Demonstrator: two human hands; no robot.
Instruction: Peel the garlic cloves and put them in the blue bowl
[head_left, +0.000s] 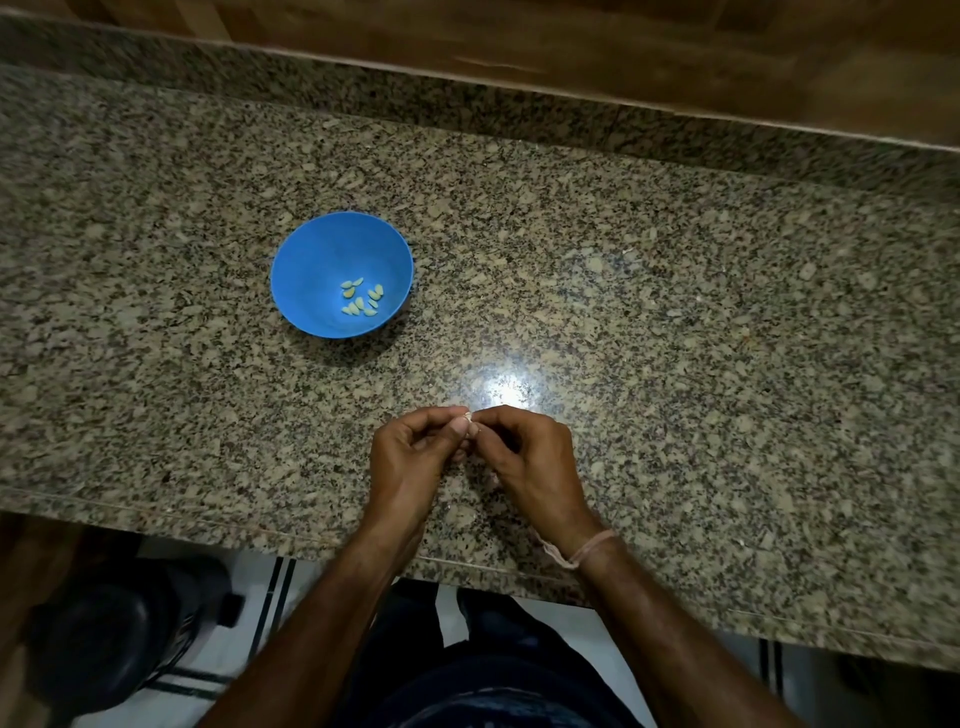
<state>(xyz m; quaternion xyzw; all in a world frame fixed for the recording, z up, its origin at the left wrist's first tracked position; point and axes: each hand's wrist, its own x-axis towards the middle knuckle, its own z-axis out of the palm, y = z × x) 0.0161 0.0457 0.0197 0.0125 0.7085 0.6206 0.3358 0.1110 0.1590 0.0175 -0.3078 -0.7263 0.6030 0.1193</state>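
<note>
Near the front edge of the counter (675, 312), the left hand (410, 457) and right hand (530, 462) pinch one garlic clove (468, 415) between fingertips, which could slip out and miss the blue bowl (311, 260) farther back left.

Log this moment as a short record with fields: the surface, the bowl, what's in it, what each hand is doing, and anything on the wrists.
surface: speckled granite countertop
bowl: blue bowl, upright, beyond the hands and to their left
bowl contents: several peeled garlic cloves at the bottom
left hand: pinches a garlic clove
right hand: pinches the same clove from the other side
peel state: too small to tell
wrist: thread band on the right wrist
</note>
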